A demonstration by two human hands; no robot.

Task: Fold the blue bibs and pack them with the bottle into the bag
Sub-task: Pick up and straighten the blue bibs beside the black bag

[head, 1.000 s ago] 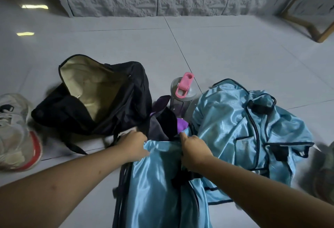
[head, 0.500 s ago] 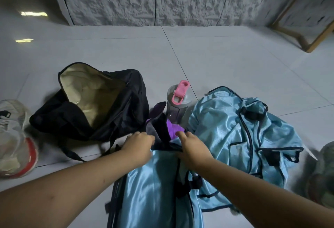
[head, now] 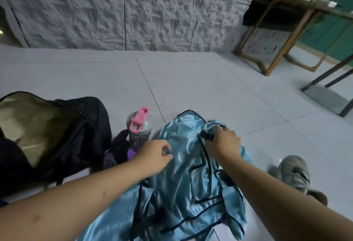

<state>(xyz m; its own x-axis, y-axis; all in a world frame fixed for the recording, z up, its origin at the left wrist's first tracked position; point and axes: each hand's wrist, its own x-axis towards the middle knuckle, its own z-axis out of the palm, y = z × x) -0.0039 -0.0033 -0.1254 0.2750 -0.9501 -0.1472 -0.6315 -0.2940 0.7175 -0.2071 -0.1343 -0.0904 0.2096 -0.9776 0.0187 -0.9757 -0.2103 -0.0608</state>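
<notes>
Bibs (head: 183,166): you've left the near one, your left hand (head: 154,154) and right hand (head: 222,141) now pinching the far heap, folding unfinished.

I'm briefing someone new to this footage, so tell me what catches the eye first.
The shiny blue bibs piled low in the middle draw the eye first, with the left hand pinching the fabric and the right hand gripping a dark strap at the far edge. Just left stands the bottle with its pink cap, beside the open black bag.
</notes>
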